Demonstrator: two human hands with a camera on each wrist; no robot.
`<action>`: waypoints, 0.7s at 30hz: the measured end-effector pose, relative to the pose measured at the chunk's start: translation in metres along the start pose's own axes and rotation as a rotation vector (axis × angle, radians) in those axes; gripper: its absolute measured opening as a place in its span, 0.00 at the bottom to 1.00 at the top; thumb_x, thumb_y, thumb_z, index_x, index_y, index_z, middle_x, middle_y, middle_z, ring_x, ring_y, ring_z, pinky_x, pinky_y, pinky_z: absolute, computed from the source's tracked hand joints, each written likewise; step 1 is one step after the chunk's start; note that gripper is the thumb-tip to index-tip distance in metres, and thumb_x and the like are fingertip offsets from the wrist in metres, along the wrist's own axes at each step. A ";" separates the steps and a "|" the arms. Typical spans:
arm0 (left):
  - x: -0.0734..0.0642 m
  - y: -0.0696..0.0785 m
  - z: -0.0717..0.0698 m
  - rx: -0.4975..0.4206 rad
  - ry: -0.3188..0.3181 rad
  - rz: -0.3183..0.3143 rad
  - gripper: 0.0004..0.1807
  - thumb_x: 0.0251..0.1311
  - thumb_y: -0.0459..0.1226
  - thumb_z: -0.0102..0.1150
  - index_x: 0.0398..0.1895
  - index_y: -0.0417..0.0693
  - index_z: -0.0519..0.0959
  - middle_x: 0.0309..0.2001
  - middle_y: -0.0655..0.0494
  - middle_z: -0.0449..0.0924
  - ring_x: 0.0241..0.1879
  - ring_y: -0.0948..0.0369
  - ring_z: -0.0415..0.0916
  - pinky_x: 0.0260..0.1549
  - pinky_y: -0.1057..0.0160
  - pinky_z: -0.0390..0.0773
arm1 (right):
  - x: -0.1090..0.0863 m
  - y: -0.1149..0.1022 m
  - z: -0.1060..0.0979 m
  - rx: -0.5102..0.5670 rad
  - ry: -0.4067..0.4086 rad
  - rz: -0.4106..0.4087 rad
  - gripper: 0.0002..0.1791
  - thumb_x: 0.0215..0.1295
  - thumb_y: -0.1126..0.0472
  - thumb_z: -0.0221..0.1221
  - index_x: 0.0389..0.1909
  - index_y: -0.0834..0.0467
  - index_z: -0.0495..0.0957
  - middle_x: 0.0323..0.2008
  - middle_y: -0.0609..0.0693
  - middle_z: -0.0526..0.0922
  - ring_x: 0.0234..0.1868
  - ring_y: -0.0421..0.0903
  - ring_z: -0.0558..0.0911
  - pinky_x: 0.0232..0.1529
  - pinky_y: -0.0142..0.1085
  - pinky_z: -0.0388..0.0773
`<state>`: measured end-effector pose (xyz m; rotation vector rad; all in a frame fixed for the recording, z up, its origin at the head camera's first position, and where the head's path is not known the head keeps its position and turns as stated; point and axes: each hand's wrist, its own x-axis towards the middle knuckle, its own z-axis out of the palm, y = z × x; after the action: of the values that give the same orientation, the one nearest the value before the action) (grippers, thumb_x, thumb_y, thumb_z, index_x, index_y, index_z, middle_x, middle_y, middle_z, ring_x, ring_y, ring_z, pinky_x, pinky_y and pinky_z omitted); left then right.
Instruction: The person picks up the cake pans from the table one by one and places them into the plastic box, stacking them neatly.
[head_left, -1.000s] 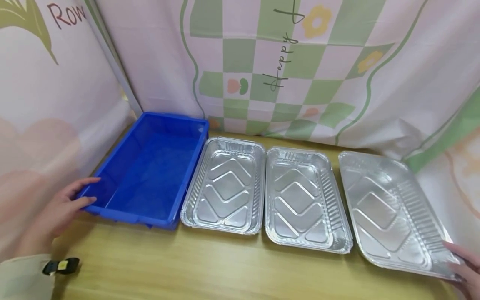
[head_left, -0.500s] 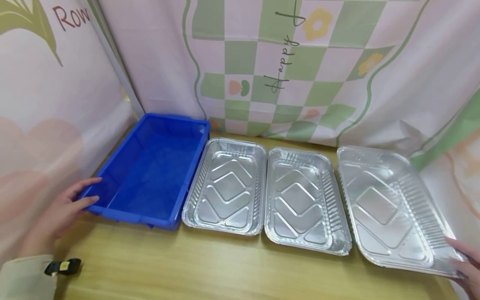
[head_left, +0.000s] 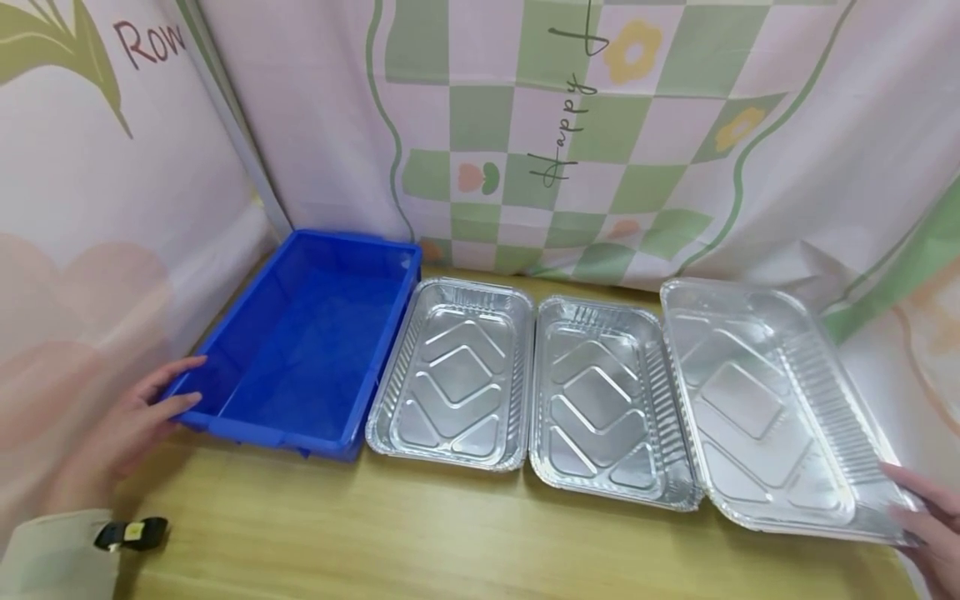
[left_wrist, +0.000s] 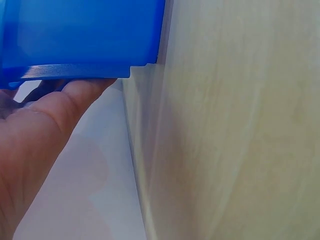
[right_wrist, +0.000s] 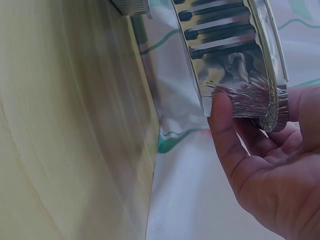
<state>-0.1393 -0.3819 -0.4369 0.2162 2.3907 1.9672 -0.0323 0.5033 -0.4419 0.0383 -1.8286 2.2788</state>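
My left hand (head_left: 142, 421) grips the near left corner of a blue plastic bin (head_left: 300, 342), two digits reaching over its rim. In the left wrist view that hand (left_wrist: 47, 127) lies against the edge of the bin (left_wrist: 80, 35). At the far right, my right hand (head_left: 930, 521) pinches the near right corner of a shiny aluminum foil tray (head_left: 750, 400). The right wrist view shows this tray (right_wrist: 235, 65) raised off the wooden table, thumb and fingers on opposite sides of its corner. Its left rim overlaps the middle foil tray's (head_left: 600, 400) right rim in the head view.
Another foil tray (head_left: 450, 375) sits between the blue bin and the middle tray, all in a row. Wooden tabletop (head_left: 420, 542) stretches in front of them. A printed fabric curtain (head_left: 487, 117) stands right behind and at both sides.
The right foil tray has shifted left and slightly away from me, closing the gap to the middle tray, with my right hand holding it throughout. My left hand keeps its hold on the bin.
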 end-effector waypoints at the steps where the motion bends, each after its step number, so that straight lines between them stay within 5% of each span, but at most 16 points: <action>1: 0.000 0.000 0.000 -0.001 -0.001 -0.001 0.27 0.71 0.28 0.50 0.70 0.56 0.68 0.59 0.63 0.60 0.23 0.70 0.67 0.19 0.69 0.70 | 0.001 0.001 0.002 0.040 -0.023 -0.015 0.32 0.66 0.86 0.39 0.57 0.58 0.80 0.43 0.47 0.85 0.36 0.41 0.85 0.29 0.32 0.82; 8: -0.001 -0.003 -0.001 -0.035 -0.012 -0.012 0.27 0.72 0.29 0.49 0.71 0.57 0.66 0.62 0.63 0.57 0.26 0.70 0.68 0.21 0.70 0.71 | 0.009 0.006 0.017 0.294 -0.182 -0.093 0.28 0.68 0.86 0.34 0.60 0.69 0.74 0.48 0.59 0.83 0.41 0.50 0.85 0.35 0.36 0.83; 13: -0.003 -0.006 -0.002 -0.087 -0.020 -0.005 0.27 0.72 0.28 0.47 0.71 0.56 0.67 0.64 0.62 0.54 0.25 0.70 0.66 0.22 0.70 0.72 | 0.013 0.007 0.032 0.285 -0.224 -0.094 0.28 0.68 0.86 0.33 0.61 0.70 0.72 0.50 0.60 0.82 0.44 0.50 0.85 0.39 0.37 0.82; 21: -0.001 -0.008 -0.001 -0.198 -0.050 0.021 0.28 0.72 0.25 0.44 0.71 0.54 0.67 0.61 0.62 0.57 0.27 0.70 0.70 0.25 0.71 0.76 | 0.017 0.004 0.046 0.182 -0.169 0.006 0.30 0.69 0.85 0.35 0.60 0.64 0.76 0.50 0.54 0.83 0.43 0.47 0.85 0.38 0.35 0.82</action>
<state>-0.1395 -0.3849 -0.4441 0.2799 2.1542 2.1627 -0.0551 0.4609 -0.4323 0.2622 -1.6912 2.5072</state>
